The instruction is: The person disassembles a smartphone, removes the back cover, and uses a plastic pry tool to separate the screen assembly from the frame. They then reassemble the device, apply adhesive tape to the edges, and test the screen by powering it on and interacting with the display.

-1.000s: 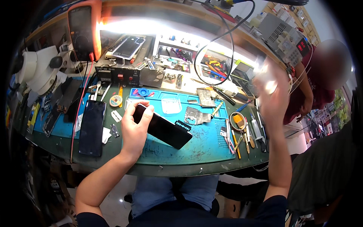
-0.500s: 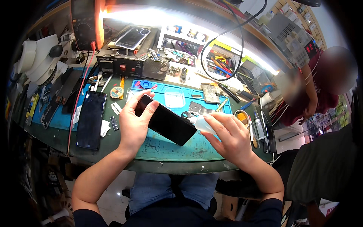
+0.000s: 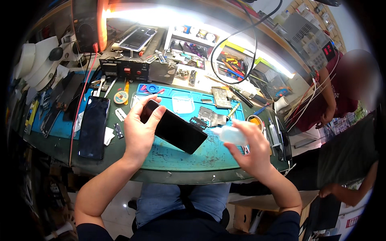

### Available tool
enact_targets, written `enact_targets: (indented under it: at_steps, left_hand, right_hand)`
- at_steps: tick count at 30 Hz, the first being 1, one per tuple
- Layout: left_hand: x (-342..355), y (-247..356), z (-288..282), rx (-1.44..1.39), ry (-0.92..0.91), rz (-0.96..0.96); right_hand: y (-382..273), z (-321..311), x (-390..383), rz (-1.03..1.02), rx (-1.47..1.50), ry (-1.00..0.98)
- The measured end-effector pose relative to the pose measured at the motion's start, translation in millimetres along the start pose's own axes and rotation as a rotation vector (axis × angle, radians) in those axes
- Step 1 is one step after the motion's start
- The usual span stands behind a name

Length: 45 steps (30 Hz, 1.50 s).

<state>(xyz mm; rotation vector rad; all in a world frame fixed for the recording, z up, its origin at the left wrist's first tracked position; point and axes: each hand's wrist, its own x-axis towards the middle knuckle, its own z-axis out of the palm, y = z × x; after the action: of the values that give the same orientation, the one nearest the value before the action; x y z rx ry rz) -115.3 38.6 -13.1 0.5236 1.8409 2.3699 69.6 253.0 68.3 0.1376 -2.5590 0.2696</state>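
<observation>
A black smartphone (image 3: 180, 132) is gripped in my left hand (image 3: 138, 128), tilted screen-up above the blue mat (image 3: 187, 160). A dark notched blade (image 3: 198, 122) shows at the phone's upper right edge. My right hand (image 3: 257, 148), slightly blurred, has its fingers closed on a pale translucent squeeze bottle (image 3: 233, 135), whose nozzle points toward that end of the phone, a little apart from it. Behind them lie a metal part (image 3: 209, 115) and a clear lidded box (image 3: 183, 102). Left of my left hand are another phone (image 3: 93, 126) and a pale razor blade (image 3: 120, 114).
A power unit (image 3: 124, 68), multimeter (image 3: 86, 28), microscope (image 3: 34, 64) and tool shelves line the back. A hanging cable loop (image 3: 254, 52) dangles above. Syringe, tape and tools (image 3: 274, 130) lie at right. A co-worker (image 3: 327, 92) stands at right; another person's hand (image 3: 325, 190) shows lower right.
My right hand came down from the upper right with the bottle to beside the phone, then shifted slightly back rightward. My left hand and phone moved slightly up and left in view.
</observation>
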Motion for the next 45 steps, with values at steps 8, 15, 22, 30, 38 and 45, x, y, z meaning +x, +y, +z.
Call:
enact_targets:
  at_steps: [8,15,22,30,38,45]
  left_hand:
    - [0.3,1.0,-1.0,0.001,-0.035,0.005]
    - [1.2,-0.3,-2.1,0.004,-0.059,0.020]
    - [5.0,-9.0,-7.2,0.076,-0.119,0.025]
    - [-6.0,-6.3,-16.8,0.165,-0.195,-0.004]
    - [-31.7,12.2,-45.6,0.471,-0.248,0.037]
    - [-29.3,30.2,-62.6,0.560,-0.294,0.022]
  right_hand:
    - [102.8,-18.5,-10.5,0.618,0.811,0.491]
    - [202.5,35.9,-10.3,0.630,0.246,0.289]
    - [201.6,15.1,-17.2,0.759,0.220,0.108]
    - [181.8,-107.2,-86.3,0.737,0.093,0.280]
    - [145.7,-99.3,-148.1,0.936,-0.021,0.172]
    - [131.8,-85.3,-142.8,0.844,0.045,0.268]
